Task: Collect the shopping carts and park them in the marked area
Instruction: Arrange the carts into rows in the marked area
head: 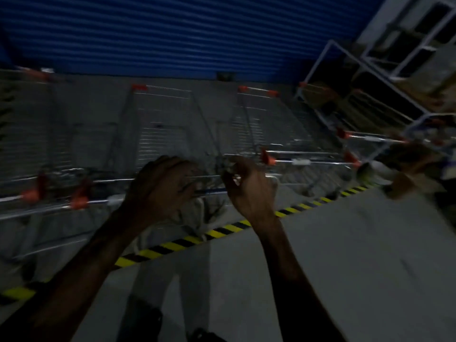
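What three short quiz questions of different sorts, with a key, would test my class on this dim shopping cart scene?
1. True or false: both hands are at the handle bar of the middle wire shopping cart.
2. Multiple choice: the wall behind the carts is A) red brick B) blue corrugated metal C) glass.
3. Fill in: the floor line is striped yellow and ____.

Key:
1. True: the left hand and right hand are at the metal handle bar.
2. B, the blue corrugated metal wall.
3. Black: the yellow and black striped floor tape.

Bare forearms, no sleeves, left grip point(160, 188), right grip point(249, 191)
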The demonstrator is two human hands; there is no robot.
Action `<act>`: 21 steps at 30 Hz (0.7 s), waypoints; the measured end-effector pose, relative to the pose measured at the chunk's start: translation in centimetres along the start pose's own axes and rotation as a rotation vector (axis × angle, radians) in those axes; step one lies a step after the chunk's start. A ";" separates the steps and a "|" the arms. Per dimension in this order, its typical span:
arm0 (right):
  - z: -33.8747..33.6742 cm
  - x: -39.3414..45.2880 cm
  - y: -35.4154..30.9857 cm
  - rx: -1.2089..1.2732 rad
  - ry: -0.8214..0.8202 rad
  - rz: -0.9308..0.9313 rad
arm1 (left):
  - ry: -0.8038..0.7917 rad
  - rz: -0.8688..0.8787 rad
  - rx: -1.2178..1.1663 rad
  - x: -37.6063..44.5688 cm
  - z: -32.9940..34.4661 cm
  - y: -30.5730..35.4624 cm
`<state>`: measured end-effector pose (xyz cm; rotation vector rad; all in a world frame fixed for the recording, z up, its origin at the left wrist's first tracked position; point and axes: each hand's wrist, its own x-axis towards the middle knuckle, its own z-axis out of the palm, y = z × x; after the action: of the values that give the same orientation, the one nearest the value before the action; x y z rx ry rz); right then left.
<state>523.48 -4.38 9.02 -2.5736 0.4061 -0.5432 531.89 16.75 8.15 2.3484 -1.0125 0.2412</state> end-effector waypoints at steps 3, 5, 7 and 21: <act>1.5 1.0 -0.5 0.075 -0.044 -0.102 | 0.007 -0.089 0.078 -1.0 -0.4 -0.2; 2.1 1.5 -0.9 0.088 -0.089 -0.161 | 0.018 -0.148 0.114 -1.9 -1.1 -0.3; 2.3 1.8 -1.1 0.094 -0.115 -0.205 | 0.018 -0.189 0.147 -2.9 -1.7 0.3; 2.1 0.5 1.1 -0.110 -0.345 -0.278 | -0.062 -0.435 0.296 -7.3 -1.1 -0.4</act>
<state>524.69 -4.68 6.92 -2.7774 -0.0421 -0.1619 527.09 22.08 6.17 2.7889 -0.4933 0.1567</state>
